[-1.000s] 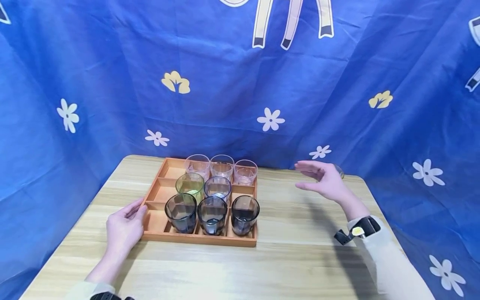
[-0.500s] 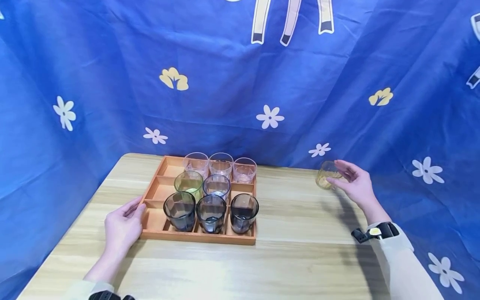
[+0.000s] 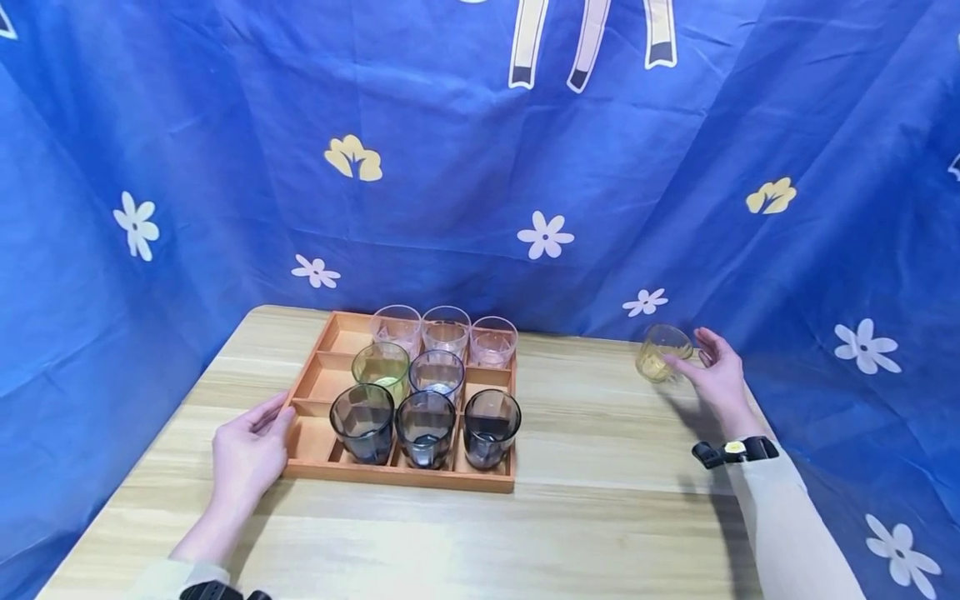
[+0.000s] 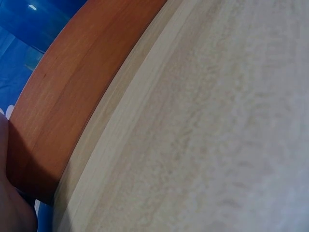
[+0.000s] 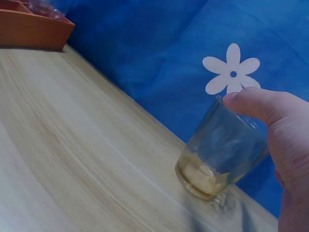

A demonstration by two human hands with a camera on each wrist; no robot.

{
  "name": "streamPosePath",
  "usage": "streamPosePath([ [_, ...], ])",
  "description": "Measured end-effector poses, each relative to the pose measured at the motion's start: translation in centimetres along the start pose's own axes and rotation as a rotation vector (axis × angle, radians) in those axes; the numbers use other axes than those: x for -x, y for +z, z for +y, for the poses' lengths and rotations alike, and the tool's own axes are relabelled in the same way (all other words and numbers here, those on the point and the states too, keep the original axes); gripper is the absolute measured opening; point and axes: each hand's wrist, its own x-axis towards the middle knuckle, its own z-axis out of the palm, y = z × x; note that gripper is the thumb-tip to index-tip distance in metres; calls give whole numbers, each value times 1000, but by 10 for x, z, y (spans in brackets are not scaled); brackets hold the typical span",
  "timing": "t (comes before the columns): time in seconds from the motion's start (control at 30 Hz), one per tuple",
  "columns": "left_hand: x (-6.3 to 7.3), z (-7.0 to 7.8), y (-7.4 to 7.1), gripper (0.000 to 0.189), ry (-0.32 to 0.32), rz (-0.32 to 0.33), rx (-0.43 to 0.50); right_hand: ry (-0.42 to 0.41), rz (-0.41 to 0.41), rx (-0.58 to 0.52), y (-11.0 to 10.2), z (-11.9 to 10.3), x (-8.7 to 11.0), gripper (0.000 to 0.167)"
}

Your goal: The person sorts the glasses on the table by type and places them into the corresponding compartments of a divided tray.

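Observation:
A divided wooden tray (image 3: 397, 476) stands on the table with several drinking glasses in its compartments. Dark glasses (image 3: 425, 429) fill part of its front row, a green glass (image 3: 381, 371) and a bluish one (image 3: 437, 373) the middle, clear and pinkish ones (image 3: 446, 331) the back. My left hand (image 3: 249, 454) holds the tray's left wall near the front corner, thumb at the rim. At the table's back right, my right hand (image 3: 718, 379) grips a pale yellow glass (image 5: 217, 150), slightly tilted. In the right wrist view, the thumb (image 5: 251, 102) is at its rim; the other fingers are mostly hidden.
A light wooden table (image 3: 592, 517) carries everything. Blue curtain (image 3: 450, 167) with white flowers hangs close behind the table and along both sides. Bare table surface lies between the tray and the yellow glass.
My right hand has moved rightward, come around the yellow glass and taken hold of it; the glass has shifted slightly right. My left hand and the tray have stayed put.

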Motion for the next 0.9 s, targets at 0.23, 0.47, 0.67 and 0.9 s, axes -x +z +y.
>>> streamPosePath([
  [0.23, 2, 2, 0, 34, -6, 7, 18, 96, -38, -53, 12, 7, -7, 108],
  [0.47, 2, 1, 1, 33, 13, 12, 11, 143, -58, -59, 20, 13, -10, 111],
  [0.67, 3, 1, 2, 33, 22, 12, 21, 135, -47, -12, 23, 16, -10, 104],
  [0.9, 2, 1, 1, 33, 20, 15, 36, 103, -63, 8, 26, 9, -7, 106],
])
